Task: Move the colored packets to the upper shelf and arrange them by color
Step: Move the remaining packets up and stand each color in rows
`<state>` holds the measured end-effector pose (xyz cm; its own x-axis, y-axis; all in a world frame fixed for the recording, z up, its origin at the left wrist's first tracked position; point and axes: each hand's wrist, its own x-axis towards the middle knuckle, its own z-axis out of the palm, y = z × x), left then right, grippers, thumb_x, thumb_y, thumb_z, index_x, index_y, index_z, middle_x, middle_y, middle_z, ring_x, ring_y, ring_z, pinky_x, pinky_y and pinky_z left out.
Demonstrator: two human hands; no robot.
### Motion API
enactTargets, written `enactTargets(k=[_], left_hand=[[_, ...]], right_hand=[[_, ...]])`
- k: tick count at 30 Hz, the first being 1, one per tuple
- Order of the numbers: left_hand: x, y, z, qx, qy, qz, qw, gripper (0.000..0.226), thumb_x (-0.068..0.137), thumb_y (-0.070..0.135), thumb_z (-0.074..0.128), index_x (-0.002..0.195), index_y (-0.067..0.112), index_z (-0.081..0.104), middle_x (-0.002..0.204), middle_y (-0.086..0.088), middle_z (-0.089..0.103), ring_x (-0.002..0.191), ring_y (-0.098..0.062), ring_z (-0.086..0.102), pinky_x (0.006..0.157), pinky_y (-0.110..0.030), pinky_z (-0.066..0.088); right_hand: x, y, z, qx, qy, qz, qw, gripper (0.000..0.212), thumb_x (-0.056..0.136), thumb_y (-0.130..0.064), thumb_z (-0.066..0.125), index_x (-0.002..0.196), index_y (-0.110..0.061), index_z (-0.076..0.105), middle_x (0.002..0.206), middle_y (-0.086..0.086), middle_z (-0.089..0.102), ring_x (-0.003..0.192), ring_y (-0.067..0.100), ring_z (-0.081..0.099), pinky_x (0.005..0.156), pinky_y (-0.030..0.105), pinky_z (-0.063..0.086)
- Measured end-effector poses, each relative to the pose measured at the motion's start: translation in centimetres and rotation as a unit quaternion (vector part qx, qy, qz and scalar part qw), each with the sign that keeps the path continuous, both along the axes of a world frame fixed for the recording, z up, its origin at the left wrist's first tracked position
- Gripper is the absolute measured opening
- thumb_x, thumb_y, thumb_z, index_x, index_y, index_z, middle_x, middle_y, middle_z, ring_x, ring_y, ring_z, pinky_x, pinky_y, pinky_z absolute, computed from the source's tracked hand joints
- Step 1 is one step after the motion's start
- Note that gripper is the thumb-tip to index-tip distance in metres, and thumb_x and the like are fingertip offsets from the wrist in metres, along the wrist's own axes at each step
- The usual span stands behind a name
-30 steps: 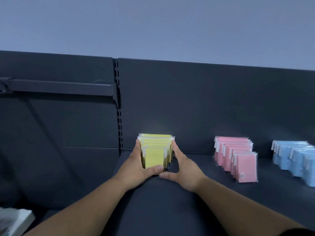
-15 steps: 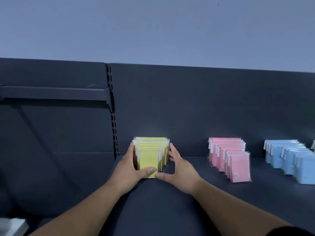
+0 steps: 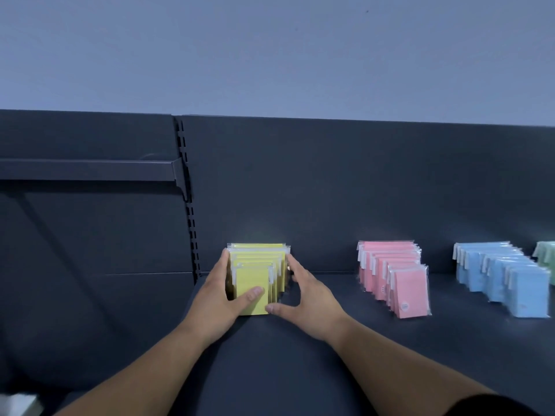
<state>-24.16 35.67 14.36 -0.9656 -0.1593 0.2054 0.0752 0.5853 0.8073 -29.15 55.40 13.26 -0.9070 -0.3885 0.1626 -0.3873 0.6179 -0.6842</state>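
My left hand [image 3: 219,292] holds the yellow packets [image 3: 255,271], fingers along the row's left flank and thumb across the front packet, probably to keep the upright row from toppling. My right hand [image 3: 306,298], fingers loosely spread, touches the right flank to square it. The row stands on the upper shelf [image 3: 300,370] against the back panel [image 3: 300,181], well left of the pink packets [image 3: 393,274], blue packets [image 3: 504,277] and green packets [image 3: 546,256]. The slotted upright [image 3: 187,205] is near on the left.

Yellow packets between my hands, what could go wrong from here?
1. The yellow packets stand upright in a row, braced by the left hand with its thumb on the front one; letting go may tip them forward.
2. The right hand sits loosely at the row's right side, so a push from the left could skew it.
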Motion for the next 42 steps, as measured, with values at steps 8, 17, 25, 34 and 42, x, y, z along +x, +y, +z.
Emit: enactTargets(k=[8, 17, 25, 34, 42], left_hand=[[0.2, 0.0, 0.3, 0.009, 0.006, 0.005, 1.0, 0.107, 0.074, 0.056, 0.072, 0.152, 0.036, 0.0, 0.157, 0.018, 0.015, 0.143, -0.004, 0.02, 0.117, -0.033, 0.022], [2.9, -0.4, 0.7, -0.255, 0.124, -0.006, 0.959, 0.108, 0.077, 0.053, 0.07, 0.149, 0.036, -0.008, 0.154, 0.023, -0.017, 0.143, 0.001, -0.006, 0.117, -0.021, 0.006], [2.2, 0.1, 0.3, -0.337, 0.075, -0.036, 0.938, 0.082, 0.095, 0.046, 0.05, 0.151, 0.036, -0.009, 0.158, 0.013, -0.018, 0.147, -0.013, 0.005, 0.116, -0.026, 0.012], [1.9, 1.0, 0.6, -0.363, 0.068, -0.016, 0.929, 0.073, 0.098, 0.038, 0.046, 0.152, 0.032, -0.003, 0.16, 0.005, -0.012, 0.147, -0.016, 0.005, 0.116, -0.028, 0.012], [2.8, 1.4, 0.5, -0.381, 0.07, -0.003, 0.922, 0.08, 0.097, 0.049, 0.042, 0.15, 0.03, -0.014, 0.159, 0.007, -0.018, 0.148, -0.016, -0.008, 0.118, -0.03, 0.004]], right_hand=[[0.3, 0.1, 0.5, -0.008, 0.007, -0.01, 1.0, 0.109, 0.071, -0.055, 0.078, 0.152, -0.046, 0.004, 0.156, -0.019, 0.025, 0.14, 0.001, 0.029, 0.112, 0.024, 0.029], [1.6, 0.5, 3.5, 0.091, 0.127, 0.039, 0.987, 0.106, 0.074, -0.051, 0.077, 0.153, -0.04, 0.007, 0.16, -0.023, 0.001, 0.146, 0.0, 0.007, 0.119, 0.024, 0.016], [1.2, -1.3, 3.8, 0.204, 0.108, 0.045, 0.972, 0.091, 0.088, -0.055, 0.059, 0.155, -0.034, 0.001, 0.162, -0.014, -0.011, 0.149, 0.015, 0.013, 0.121, 0.033, 0.014], [0.9, -1.5, 3.6, 0.214, 0.093, 0.033, 0.972, 0.09, 0.089, -0.052, 0.06, 0.155, -0.033, 0.002, 0.162, -0.015, -0.011, 0.144, 0.02, 0.027, 0.119, 0.034, 0.02], [2.8, -0.5, 4.6, 0.181, 0.121, 0.023, 0.976, 0.094, 0.088, -0.052, 0.062, 0.155, -0.032, -0.001, 0.163, -0.011, -0.009, 0.149, 0.013, 0.007, 0.122, 0.034, 0.011]])
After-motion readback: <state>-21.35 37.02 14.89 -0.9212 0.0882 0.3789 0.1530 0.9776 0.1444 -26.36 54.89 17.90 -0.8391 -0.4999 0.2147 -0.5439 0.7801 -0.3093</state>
